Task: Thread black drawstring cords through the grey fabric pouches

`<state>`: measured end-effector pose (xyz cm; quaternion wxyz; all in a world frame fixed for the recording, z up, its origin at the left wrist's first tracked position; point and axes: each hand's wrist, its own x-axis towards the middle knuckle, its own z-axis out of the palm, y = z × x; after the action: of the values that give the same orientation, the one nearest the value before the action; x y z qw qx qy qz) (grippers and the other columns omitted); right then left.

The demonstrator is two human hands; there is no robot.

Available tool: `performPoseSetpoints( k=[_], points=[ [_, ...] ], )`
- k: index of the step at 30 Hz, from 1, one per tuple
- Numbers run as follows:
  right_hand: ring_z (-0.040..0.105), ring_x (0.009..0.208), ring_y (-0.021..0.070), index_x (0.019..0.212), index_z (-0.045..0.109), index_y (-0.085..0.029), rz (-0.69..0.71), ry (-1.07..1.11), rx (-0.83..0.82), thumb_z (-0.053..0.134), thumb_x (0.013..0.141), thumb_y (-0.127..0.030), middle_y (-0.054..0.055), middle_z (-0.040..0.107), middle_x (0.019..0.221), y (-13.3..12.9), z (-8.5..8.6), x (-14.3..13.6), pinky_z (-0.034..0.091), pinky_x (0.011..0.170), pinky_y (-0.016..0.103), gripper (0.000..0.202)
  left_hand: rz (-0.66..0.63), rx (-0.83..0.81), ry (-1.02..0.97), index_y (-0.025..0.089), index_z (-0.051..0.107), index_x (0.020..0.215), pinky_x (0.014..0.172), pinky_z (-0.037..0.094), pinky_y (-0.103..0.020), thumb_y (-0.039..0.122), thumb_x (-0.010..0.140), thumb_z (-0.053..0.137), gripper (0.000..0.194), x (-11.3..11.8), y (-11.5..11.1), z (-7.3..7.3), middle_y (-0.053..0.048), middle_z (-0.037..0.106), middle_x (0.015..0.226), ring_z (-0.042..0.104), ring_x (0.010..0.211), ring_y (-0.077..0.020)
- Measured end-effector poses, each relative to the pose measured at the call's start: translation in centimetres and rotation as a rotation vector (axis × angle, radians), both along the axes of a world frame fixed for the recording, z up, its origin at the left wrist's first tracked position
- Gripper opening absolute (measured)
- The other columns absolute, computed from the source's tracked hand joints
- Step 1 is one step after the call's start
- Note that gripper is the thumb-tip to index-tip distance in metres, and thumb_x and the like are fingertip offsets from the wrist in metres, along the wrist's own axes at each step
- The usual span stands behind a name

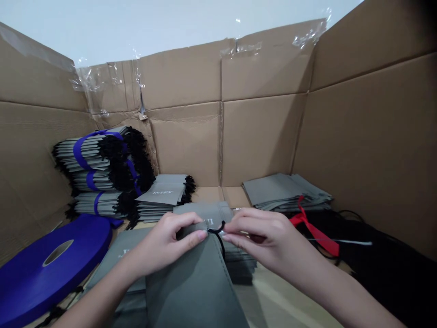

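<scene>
A grey pouch (194,287) is held up in front of the camera, its top corner pinched between the thumb and fingers of my left hand (170,241). Black cord (220,241) passes at that corner, beside the pouch's stitched edge. My right hand (261,230) is closed in a pinch on the cord's end, just right of the corner. Behind the hands lies a stack of grey pouches (218,210) with white lettering, partly covered by the held pouch. More grey pouches (119,248) lie below my left forearm.
Bundles of grey pouches tied with blue ribbon (82,155) stand at the left, above a blue ribbon roll (30,273). Another pouch stack (167,191) is at centre-left. Grey pieces (280,191), a red ribbon (319,234) and black cords (385,269) lie right. Cardboard walls (184,146) surround everything.
</scene>
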<state>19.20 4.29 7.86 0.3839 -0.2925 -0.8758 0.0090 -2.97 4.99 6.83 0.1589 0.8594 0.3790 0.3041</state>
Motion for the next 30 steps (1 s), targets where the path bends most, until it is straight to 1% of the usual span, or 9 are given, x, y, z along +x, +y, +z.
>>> performPoseSetpoints(
  k=[3,10,13,17,19,23,25,27,30],
  points=[
    [0.058,0.060,0.0120,0.079,0.068,-0.020,-0.007,-0.026,0.044,0.051,0.088,-0.028,0.003,0.065,0.072,-0.2,0.1,0.1,0.043,0.052,0.021,0.022,0.007,-0.008,-0.001,0.018,0.061,0.083,0.061,0.036,-0.020,0.042,0.089,0.044,0.029,0.0,0.0,0.0,0.002,0.058,0.072,0.050,0.066,-0.0116],
    [0.057,0.061,0.0114,0.082,0.067,-0.020,-0.031,-0.139,0.157,0.046,0.091,-0.025,0.003,0.063,0.074,-0.6,-0.3,0.4,0.042,0.054,0.021,0.024,-0.040,-0.106,-0.056,0.017,0.054,0.076,0.058,0.033,-0.020,0.042,0.091,0.041,0.031,0.0,-0.3,0.0,0.003,0.048,0.068,0.043,0.063,-0.0109],
    [0.057,0.060,0.0109,0.082,0.066,-0.021,-0.051,-0.177,0.197,0.042,0.093,-0.025,0.003,0.062,0.073,-0.8,-0.3,0.4,0.041,0.054,0.021,0.027,-0.048,-0.112,-0.061,0.017,0.052,0.075,0.057,0.033,-0.020,0.042,0.091,0.040,0.032,0.0,-0.5,0.0,0.003,0.046,0.067,0.041,0.062,-0.0110],
    [0.055,0.057,0.0101,0.080,0.065,-0.021,-0.068,-0.203,0.221,0.041,0.093,-0.024,0.002,0.061,0.071,-1.0,-0.3,0.4,0.040,0.053,0.020,0.027,-0.045,-0.092,-0.055,0.017,0.052,0.074,0.057,0.032,-0.020,0.040,0.091,0.040,0.031,0.0,-0.5,0.1,0.003,0.045,0.066,0.041,0.062,-0.0108],
    [0.054,0.057,0.0100,0.079,0.064,-0.020,-0.082,-0.227,0.241,0.041,0.093,-0.022,0.001,0.059,0.070,-1.0,-0.3,0.3,0.039,0.052,0.021,0.027,-0.049,-0.083,-0.048,0.017,0.053,0.075,0.057,0.032,-0.020,0.040,0.091,0.040,0.030,0.0,-0.5,0.1,0.003,0.046,0.067,0.042,0.062,-0.0107],
    [0.052,0.052,0.0097,0.077,0.063,-0.019,-0.128,-0.278,0.351,0.039,0.091,-0.014,0.000,0.059,0.069,-1.2,-0.5,0.0,0.035,0.046,0.022,0.028,-0.043,-0.037,-0.010,0.018,0.054,0.078,0.058,0.034,-0.020,0.037,0.091,0.041,0.026,0.2,-0.5,-0.2,0.002,0.051,0.069,0.045,0.063,-0.0111],
    [0.051,0.051,0.0101,0.078,0.063,-0.019,-0.154,-0.287,0.427,0.039,0.090,-0.012,0.000,0.060,0.069,-1.3,-0.7,-0.2,0.032,0.043,0.024,0.028,-0.006,-0.010,-0.036,0.020,0.054,0.089,0.060,0.035,-0.020,0.033,0.089,0.046,0.015,0.4,-0.4,-0.6,0.003,0.053,0.069,0.048,0.064,-0.0119],
    [0.051,0.050,0.0108,0.079,0.063,-0.019,-0.177,-0.270,0.445,0.039,0.091,-0.014,0.000,0.059,0.066,-1.2,-0.9,-0.4,0.031,0.043,0.025,0.027,0.074,0.023,-0.145,0.022,0.050,0.095,0.060,0.037,-0.020,0.029,0.084,0.054,0.013,0.6,-0.3,-1.0,0.004,0.053,0.070,0.050,0.064,-0.0121],
    [0.053,0.055,0.0115,0.081,0.063,-0.019,-0.170,-0.207,0.349,0.040,0.093,-0.020,0.000,0.058,0.066,-0.8,-1.2,-0.5,0.036,0.049,0.024,0.027,0.202,0.099,-0.307,0.021,0.045,0.079,0.060,0.039,-0.019,0.024,0.078,0.062,0.017,1.0,-0.1,-1.5,0.004,0.054,0.070,0.052,0.066,-0.0116]
  ],
)
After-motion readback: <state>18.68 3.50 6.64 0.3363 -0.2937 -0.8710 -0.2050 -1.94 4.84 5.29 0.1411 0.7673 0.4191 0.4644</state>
